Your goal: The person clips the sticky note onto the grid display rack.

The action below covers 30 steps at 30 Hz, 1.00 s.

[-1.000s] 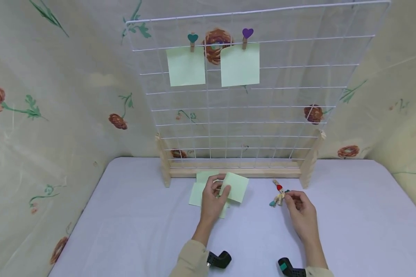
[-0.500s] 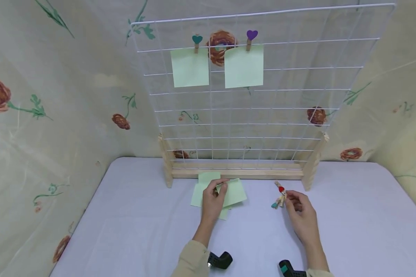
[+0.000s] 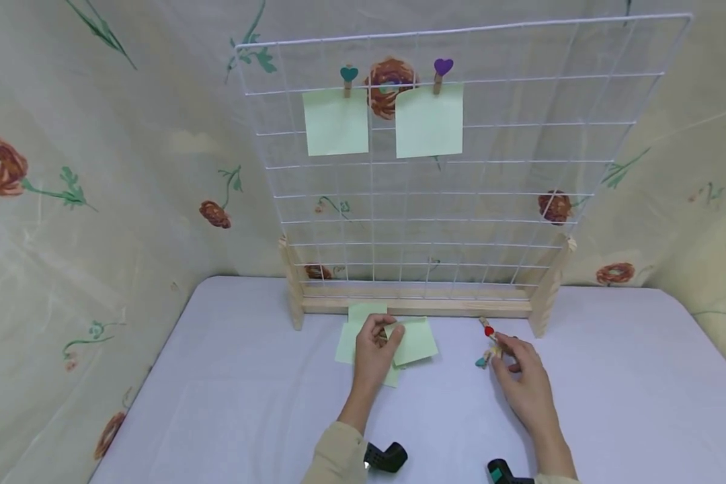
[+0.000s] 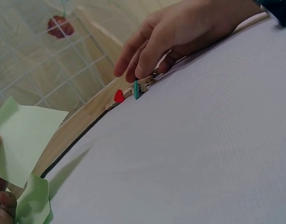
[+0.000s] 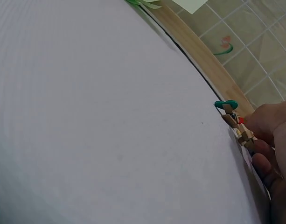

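My left hand pinches a pale green paper note between thumb and fingers. The same note stands tilted at the left of the left wrist view. Several more green sheets lie under and beside that hand. On the right, my right hand reaches down to a small pile of wooden clothespins, its thumb and fingers apart and touching the pile. A red heart clothespin and a teal heart clothespin show there. In the right wrist view the teal heart sticks up beside the fingers.
A white wire grid stands upright in a wooden base at the table's back. Two green notes hang on it, under a teal heart clothespin and a purple heart clothespin. Floral cloth surrounds the white table.
The note in my left hand has lowered and turned flatter. My right thumb and fingers have parted over the clothespins. The head view has shifted slightly.
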Motion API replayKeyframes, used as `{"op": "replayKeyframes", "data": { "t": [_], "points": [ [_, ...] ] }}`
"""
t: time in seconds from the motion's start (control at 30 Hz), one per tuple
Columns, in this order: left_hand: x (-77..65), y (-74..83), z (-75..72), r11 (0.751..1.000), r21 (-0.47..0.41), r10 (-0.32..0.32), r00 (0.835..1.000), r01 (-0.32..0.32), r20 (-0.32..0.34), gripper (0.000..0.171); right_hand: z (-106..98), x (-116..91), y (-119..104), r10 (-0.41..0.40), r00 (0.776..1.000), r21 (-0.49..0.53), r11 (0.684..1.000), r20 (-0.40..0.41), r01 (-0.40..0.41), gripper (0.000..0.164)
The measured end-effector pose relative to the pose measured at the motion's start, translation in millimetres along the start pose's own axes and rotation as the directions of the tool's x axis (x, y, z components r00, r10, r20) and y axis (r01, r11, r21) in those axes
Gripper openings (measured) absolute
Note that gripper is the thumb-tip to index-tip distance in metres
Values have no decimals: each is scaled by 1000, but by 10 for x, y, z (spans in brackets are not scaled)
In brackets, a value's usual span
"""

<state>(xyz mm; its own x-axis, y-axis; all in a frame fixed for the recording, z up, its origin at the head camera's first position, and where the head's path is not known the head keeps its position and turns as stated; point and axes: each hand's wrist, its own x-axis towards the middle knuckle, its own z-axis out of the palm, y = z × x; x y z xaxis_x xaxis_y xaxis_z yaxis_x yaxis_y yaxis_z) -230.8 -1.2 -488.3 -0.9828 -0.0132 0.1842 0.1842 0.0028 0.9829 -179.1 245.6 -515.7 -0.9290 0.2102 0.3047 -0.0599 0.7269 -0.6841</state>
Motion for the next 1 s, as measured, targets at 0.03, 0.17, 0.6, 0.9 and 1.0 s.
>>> {"op": "replayKeyframes", "data": {
  "t": [0.03,0.17,0.6,0.9,1.0],
  "points": [
    [-5,-2,2,1000,0,0,1000,0,1,22,0,-6,3,-7,1000,-2,1000,-9,7,39],
    [-24,-3,21,1000,-1,8,1000,-8,8,21,-1,-23,12,-33,997,-34,999,-71,30,37],
    [-27,14,29,999,-11,32,999,-32,-18,15,6,0,-33,-19,997,-102,995,-76,11,39],
    [-21,1,2,998,-5,61,998,-61,-3,17,32,-17,-58,-64,996,-67,996,-69,60,25],
    [-20,2,-6,998,-3,59,998,-59,-4,17,42,-18,-61,-52,997,-49,998,-63,49,23]
  ]
}}
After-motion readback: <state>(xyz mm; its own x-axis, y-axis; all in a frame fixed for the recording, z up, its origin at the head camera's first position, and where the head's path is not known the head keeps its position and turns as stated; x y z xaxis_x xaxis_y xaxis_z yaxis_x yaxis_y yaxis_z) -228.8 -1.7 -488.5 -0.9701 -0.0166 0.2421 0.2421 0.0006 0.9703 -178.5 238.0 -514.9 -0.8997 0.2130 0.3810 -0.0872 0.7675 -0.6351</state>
